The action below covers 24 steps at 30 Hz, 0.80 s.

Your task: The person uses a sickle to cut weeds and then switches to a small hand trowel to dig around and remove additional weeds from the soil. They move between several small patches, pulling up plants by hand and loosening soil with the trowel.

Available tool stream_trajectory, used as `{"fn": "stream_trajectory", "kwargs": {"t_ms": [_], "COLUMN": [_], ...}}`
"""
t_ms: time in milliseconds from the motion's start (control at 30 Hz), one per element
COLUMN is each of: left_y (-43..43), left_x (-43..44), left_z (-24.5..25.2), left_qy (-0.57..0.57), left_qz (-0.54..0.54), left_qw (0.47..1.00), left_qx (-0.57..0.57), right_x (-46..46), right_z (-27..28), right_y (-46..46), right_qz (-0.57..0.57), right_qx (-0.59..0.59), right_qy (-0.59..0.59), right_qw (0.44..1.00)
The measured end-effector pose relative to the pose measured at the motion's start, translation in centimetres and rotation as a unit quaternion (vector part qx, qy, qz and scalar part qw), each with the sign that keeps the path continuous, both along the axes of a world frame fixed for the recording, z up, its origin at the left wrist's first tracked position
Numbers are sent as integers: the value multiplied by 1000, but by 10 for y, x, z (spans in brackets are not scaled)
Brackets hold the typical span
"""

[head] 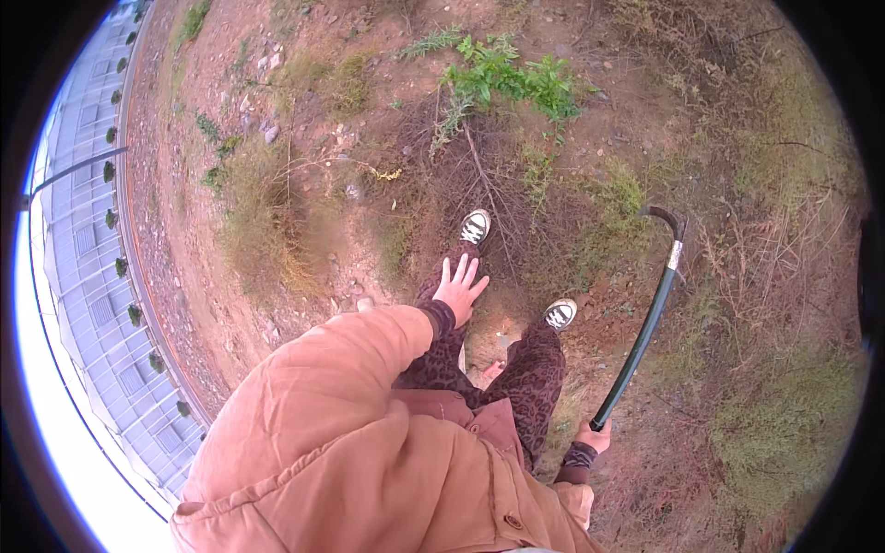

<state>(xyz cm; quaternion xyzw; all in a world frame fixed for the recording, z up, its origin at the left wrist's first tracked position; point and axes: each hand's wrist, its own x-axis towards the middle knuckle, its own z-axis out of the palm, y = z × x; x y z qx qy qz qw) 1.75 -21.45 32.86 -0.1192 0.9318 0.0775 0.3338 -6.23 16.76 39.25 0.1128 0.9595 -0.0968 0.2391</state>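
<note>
My left hand (461,287) is spread with nothing in it, in front of my patterned trousers and near one sneaker (476,227). At the lower right, my right hand (594,437) grips the end of a long, dark green handle (636,345). The tool is a sickle; its curved dark blade (667,217) lies at the far end beyond a silvery collar (675,254) and points left, over low weeds. A dry, branching shrub (477,173) stands beyond my feet, with a leafy green plant (515,79) past it. Whether the blade touches the plants I cannot tell.
My other sneaker (560,314) stands on bare soil right of the shrub. Small stones (271,133) and yellowish weeds (276,235) lie to the left. Dense low brush (781,415) covers the right side. A greenhouse-like building (104,276) stands beyond a road edge at far left.
</note>
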Motion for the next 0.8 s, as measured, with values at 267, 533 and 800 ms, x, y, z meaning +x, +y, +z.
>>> {"fn": "stream_trajectory", "kwargs": {"t_ms": [267, 533, 800], "left_y": [88, 80, 66], "left_x": [-8, 137, 225], "left_z": [123, 180, 160], "left_qy": [-45, -26, 114], "left_qz": [478, 394, 664], "left_qw": [564, 916, 739], "left_qx": [672, 74, 7], "right_x": [-45, -114, -158], "right_z": [87, 143, 48], "right_y": [12, -19, -21], "right_qz": [130, 282, 369], "right_qx": [-13, -16, 60], "right_qy": [-44, -68, -86], "right_qw": [990, 957, 924]}}
